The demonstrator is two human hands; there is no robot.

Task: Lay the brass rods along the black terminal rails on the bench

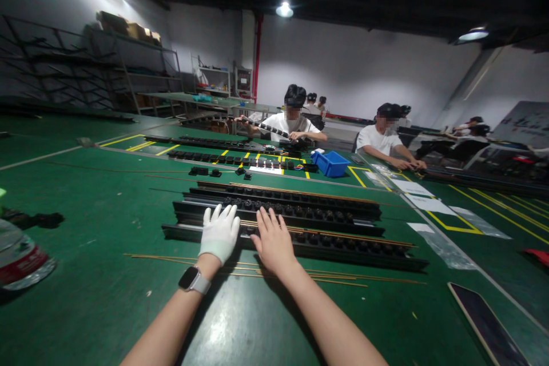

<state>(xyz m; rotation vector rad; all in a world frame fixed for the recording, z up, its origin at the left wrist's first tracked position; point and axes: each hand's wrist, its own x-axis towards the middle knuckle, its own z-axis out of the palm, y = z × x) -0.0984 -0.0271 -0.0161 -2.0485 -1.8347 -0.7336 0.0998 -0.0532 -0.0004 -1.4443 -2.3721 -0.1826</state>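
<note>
My left hand (220, 233), in a white glove with a watch at the wrist, lies flat with fingers spread over the nearest black rail (364, 253). Beside it my bare right hand (273, 238) rests palm down on the same rail, fingers stretched out. Round black parts sit in a row along this rail, and thin brass-coloured rods (355, 236) lie along its top. Just behind runs a second black rail (360, 226), with another black rail (364, 206) farther back. More thin rods (334, 278) lie loose on the green table in front. Both palms' undersides are hidden.
A phone (484, 320) lies at the right, a bottle (23, 257) at the left. Behind the rails are small black blocks (205, 171) and a blue bin (331, 163). Across the table one person (278, 123) handles a long strip; another person (377, 140) works at right.
</note>
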